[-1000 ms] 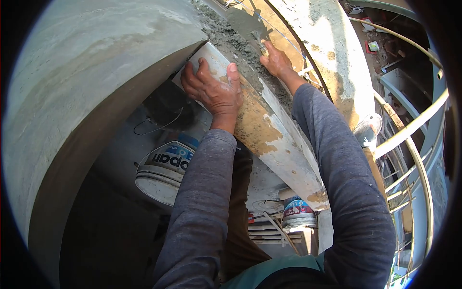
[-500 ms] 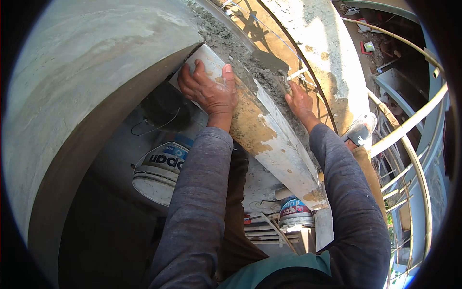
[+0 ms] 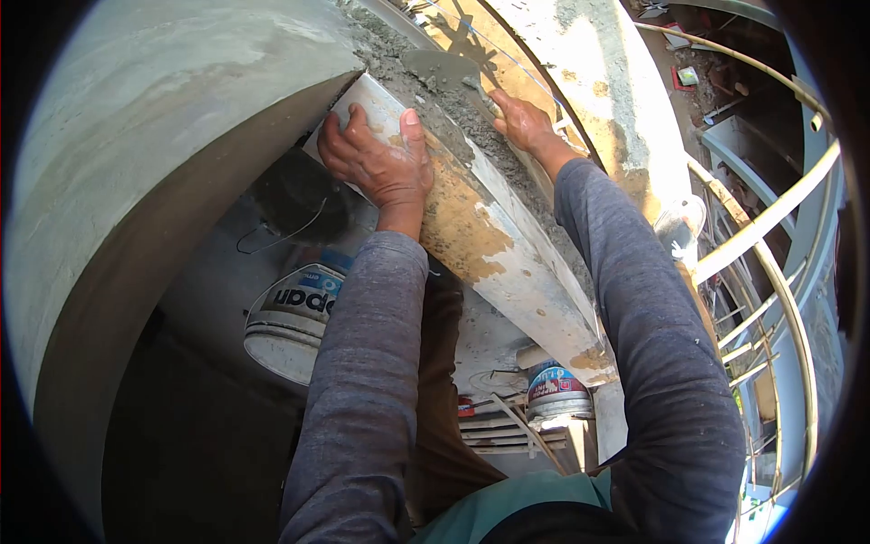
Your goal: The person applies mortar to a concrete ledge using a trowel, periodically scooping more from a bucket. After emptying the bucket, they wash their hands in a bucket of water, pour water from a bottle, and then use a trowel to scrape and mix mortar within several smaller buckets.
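My left hand (image 3: 385,168) is wrapped over the upper end of a long, plaster-stained board (image 3: 517,281), thumb on top. The board's end sits against the lower edge of a curved plastered wall (image 3: 181,109). In my right hand (image 3: 526,122) is the handle of a trowel (image 3: 439,65). Its grey blade lies flat on wet mortar (image 3: 381,41) that runs in a strip along the board's far side. The lower end of the board reaches down past my right forearm.
Below the board hang or stand a white paint bucket (image 3: 285,349), a dark bucket (image 3: 299,195) and a smaller paint pail (image 3: 557,394). Bamboo poles (image 3: 770,222) form a scaffold at the right, with a lower level beyond. A sunlit curved ledge (image 3: 625,118) lies past the mortar.
My right hand has moved the trowel up and left along the mortar strip, closer to the board's upper end. My left hand keeps its hold on the board; the view has shifted slightly.
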`<action>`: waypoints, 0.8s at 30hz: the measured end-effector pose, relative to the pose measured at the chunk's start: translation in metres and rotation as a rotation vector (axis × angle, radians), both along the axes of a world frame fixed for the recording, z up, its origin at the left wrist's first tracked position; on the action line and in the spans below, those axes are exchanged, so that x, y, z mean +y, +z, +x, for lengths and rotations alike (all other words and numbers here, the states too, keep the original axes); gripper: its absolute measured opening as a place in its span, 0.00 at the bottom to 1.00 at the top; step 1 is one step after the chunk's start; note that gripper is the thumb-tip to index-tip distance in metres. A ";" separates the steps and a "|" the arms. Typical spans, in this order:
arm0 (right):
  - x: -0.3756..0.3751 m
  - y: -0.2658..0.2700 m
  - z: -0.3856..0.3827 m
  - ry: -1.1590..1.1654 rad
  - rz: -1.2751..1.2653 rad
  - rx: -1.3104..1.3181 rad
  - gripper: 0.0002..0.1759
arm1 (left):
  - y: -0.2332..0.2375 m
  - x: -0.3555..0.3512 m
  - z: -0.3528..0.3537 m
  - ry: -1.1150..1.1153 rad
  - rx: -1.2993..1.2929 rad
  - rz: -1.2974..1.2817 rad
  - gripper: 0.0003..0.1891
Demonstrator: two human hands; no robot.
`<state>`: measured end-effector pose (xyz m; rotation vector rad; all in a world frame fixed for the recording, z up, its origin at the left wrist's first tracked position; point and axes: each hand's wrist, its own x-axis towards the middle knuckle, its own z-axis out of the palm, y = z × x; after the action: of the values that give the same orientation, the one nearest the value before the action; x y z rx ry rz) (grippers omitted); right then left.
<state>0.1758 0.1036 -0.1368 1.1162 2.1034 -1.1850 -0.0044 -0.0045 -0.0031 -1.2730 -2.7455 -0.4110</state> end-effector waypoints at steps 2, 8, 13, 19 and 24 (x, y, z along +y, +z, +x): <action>-0.031 -0.008 0.044 0.002 0.023 0.001 0.30 | 0.000 0.000 -0.001 -0.013 0.002 0.006 0.32; -0.097 0.012 0.140 -0.074 -0.040 -0.063 0.29 | 0.000 -0.001 -0.001 -0.035 -0.022 -0.003 0.33; -0.127 0.039 0.201 -0.141 -0.042 -0.259 0.29 | -0.003 0.003 -0.002 -0.028 0.003 0.003 0.33; -0.085 0.035 0.118 -0.331 0.061 -0.022 0.25 | -0.002 0.001 0.000 -0.037 0.000 0.002 0.34; -0.088 0.003 0.122 -0.117 0.083 -0.045 0.26 | -0.006 -0.002 0.001 -0.035 0.006 0.016 0.34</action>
<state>0.2983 0.0155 -0.1338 1.3068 2.0953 -1.1226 -0.0035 -0.0067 -0.0087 -1.3185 -2.7124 -0.4300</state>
